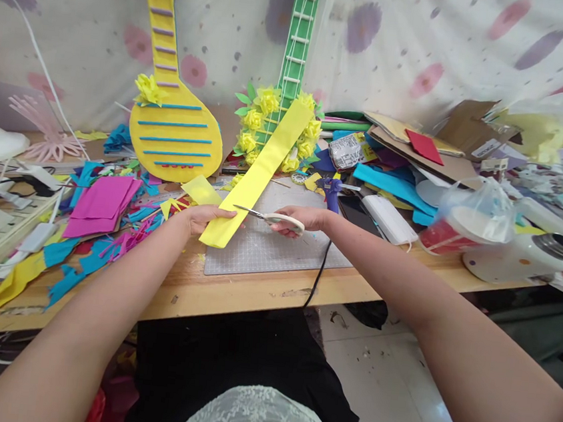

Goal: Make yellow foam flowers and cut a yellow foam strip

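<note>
My left hand point(205, 218) pinches the left edge of a long yellow paper strip point(272, 156), which slants up and away to the right. In my right hand point(305, 220) is a pair of scissors point(285, 223) with pale handles. Their blades lie across the strip near its lower end, pointing left toward my left fingers; whether they have cut into it I cannot tell. Below the strip is a grey cutting mat point(277, 251) on the wooden table. A smaller pale yellow piece point(202, 190) lies just beyond my left hand.
Behind stand a yellow paper instrument point(176, 136) and a green one point(296, 51) with yellow flowers. Magenta sheets point(101, 205) and blue scraps lie left, beside power strips. A purple glue gun point(331, 191), a white power bank point(388, 219), a bagged cup point(466, 220) and a white bottle point(523, 256) are right.
</note>
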